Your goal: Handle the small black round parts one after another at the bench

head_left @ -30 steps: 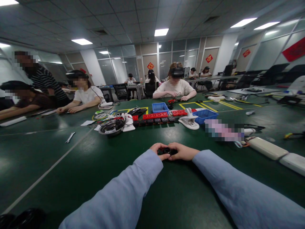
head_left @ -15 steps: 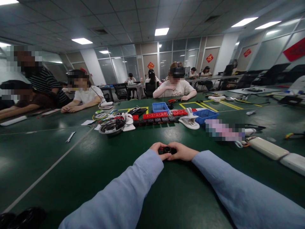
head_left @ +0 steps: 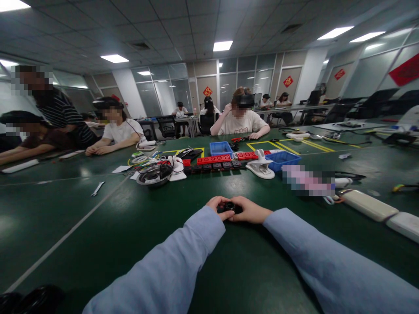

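Note:
A small dark object with a round ring-like top (head_left: 230,206) sits between my two hands, low over the green table (head_left: 157,226). My left hand (head_left: 220,207) wraps its fingers and thumb round the left side. From the right, my right hand (head_left: 251,210) closes on the same object, its fingertips near those of my left hand. The lower part of the object is hidden by my fingers.
Beyond my hands stand red and black socket strips (head_left: 214,162), a white clamp (head_left: 261,166), blue trays (head_left: 282,160) and a metal bowl of cables (head_left: 153,175). A wrench (head_left: 97,189) lies left, a white-beige bar (head_left: 369,204) right. Several people sit around.
My hands and the dark object have barely moved. Across the table, a person's hand has risen from the chin to the side of the head.

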Demonstrator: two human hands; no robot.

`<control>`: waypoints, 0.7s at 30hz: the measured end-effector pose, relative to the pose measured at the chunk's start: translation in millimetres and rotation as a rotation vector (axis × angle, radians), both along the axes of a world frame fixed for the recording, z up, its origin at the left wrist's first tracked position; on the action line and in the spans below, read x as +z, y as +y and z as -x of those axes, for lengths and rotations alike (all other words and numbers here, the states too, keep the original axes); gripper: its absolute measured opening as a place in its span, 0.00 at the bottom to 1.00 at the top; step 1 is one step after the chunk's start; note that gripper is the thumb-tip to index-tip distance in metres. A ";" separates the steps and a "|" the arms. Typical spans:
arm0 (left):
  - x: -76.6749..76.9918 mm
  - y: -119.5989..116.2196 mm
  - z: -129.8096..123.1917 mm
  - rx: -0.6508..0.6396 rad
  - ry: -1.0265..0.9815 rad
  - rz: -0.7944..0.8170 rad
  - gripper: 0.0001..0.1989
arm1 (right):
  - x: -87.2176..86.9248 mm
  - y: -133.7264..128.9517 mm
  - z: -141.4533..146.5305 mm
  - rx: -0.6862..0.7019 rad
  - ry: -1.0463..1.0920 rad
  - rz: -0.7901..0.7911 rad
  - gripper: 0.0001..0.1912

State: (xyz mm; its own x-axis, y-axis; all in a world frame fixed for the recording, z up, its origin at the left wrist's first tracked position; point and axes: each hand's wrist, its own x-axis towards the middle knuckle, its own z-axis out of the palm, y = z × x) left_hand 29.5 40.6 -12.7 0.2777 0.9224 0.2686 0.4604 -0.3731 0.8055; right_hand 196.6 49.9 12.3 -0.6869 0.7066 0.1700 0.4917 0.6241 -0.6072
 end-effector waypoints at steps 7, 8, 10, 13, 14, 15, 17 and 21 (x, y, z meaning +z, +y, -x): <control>0.2 0.5 0.2 -0.007 0.032 -0.009 0.17 | 7.9 2.7 -5.7 0.073 0.040 0.190 0.19; 0.4 0.2 0.1 -0.006 0.032 -0.012 0.17 | 8.9 2.7 -6.1 0.077 0.042 0.205 0.19; 1.1 -0.9 -0.5 -0.006 0.035 -0.018 0.17 | 8.8 2.8 -6.3 0.078 0.044 0.226 0.18; 2.4 -3.2 -3.1 0.049 0.050 -0.033 0.16 | 3.1 2.3 -2.3 0.016 0.045 0.220 0.15; 2.8 -3.9 -4.3 0.089 0.062 -0.044 0.16 | 0.4 1.5 0.3 -0.039 0.035 0.184 0.14; 3.2 -4.5 -5.6 0.134 0.080 -0.061 0.16 | -2.3 0.3 3.5 -0.113 0.016 0.126 0.13; 3.7 -5.1 -7.6 0.208 0.124 -0.097 0.16 | -6.2 -3.0 9.9 -0.260 -0.044 -0.026 0.12; 2.7 -3.6 -7.2 0.200 0.130 -0.101 0.16 | -5.6 -8.2 15.3 -0.312 -0.111 -0.165 0.12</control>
